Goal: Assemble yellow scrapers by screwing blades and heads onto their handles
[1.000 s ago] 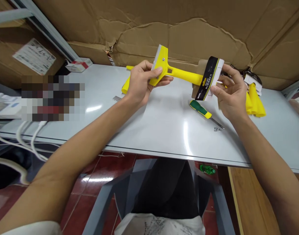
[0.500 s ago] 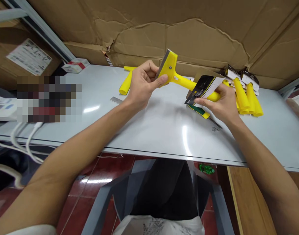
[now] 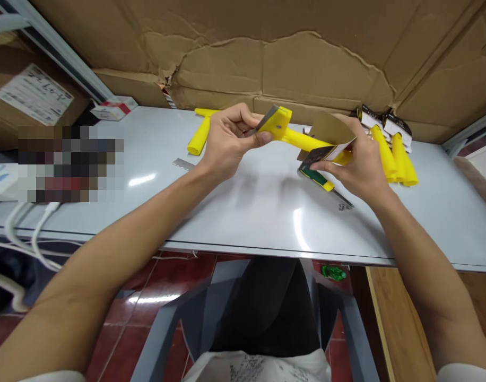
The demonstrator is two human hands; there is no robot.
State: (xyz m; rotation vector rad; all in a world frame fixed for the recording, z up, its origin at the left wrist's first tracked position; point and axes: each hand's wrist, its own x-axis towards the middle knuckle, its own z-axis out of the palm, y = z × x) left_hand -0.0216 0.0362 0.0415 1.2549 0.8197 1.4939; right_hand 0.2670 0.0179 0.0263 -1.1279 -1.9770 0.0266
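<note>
Evidently, in the head view, your left hand (image 3: pixel 227 142) is clamped on the head of a yellow plastic scraper with a flat grey metal blade (image 3: pixel 301 139), thumb on the near face, other fingers behind and partly hidden. The grip likely serves to steady the scraper from its wide end; it also puts your fingers close beside the blade. The scraper is held above the glossy white tabletop (image 3: pixel 243 225), handle directed toward your right hand (image 3: pixel 364 164).

Your right hand is closed on a bent, brown-backed card with a black-and-white printed face (image 3: pixel 321 154), thumb against the print. The card curves about the handle, presumably bent to make room for it. Whether those fingers also press the handle cannot be told.

Further items noted: a screwdriver with a green-and-yellow handle (image 3: pixel 317 177) lies beneath the card in your sight line, its butt partly covered; small shiny metal pieces (image 3: pixel 345 207) lie by its tip. At right rear, yellow tapered plastic handles (image 3: pixel 383 154) rest with carded packaging. On your left are another yellow plastic piece (image 3: pixel 199 137) and a thin grey metal strip (image 3: pixel 182 164), each partly hidden by your arm. An upright brown cardboard sheet (image 3: pixel 298 74) bounds your reach at the back.
</note>
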